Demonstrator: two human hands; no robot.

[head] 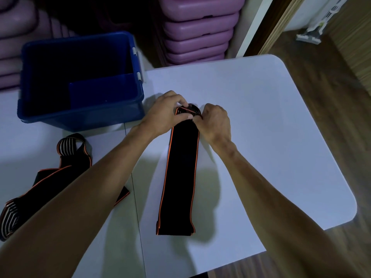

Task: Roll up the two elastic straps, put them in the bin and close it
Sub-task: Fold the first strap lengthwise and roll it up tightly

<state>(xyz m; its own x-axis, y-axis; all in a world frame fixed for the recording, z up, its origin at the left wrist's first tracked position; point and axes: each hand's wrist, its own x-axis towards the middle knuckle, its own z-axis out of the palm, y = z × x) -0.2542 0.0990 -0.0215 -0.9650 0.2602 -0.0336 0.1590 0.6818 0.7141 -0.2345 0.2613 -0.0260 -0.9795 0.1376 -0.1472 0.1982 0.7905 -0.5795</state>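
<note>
Your left hand and right hand have their fingers pinching the rolled end of the flat strap on the tabletop.

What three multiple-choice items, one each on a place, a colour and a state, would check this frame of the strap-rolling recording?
1. Where does the second, unrolled strap lie?
A. inside the bin
B. on the table, left of the strap being rolled
C. on the floor

2. What colour is the edge trim of the strap being rolled?
A. orange
B. green
C. white

3. In what state is the blue bin?
A. shut with a lid
B. tipped on its side
C. open and upright

Answers:
1 B: it lies crumpled on the white table, in front of the bin and partly under the left forearm.
2 A: orange lines run down both long edges of the black strap.
3 C: its dark inside shows from above and no lid covers it. The left hand and right hand pinch the strap's far end, where the roll starts.
</note>
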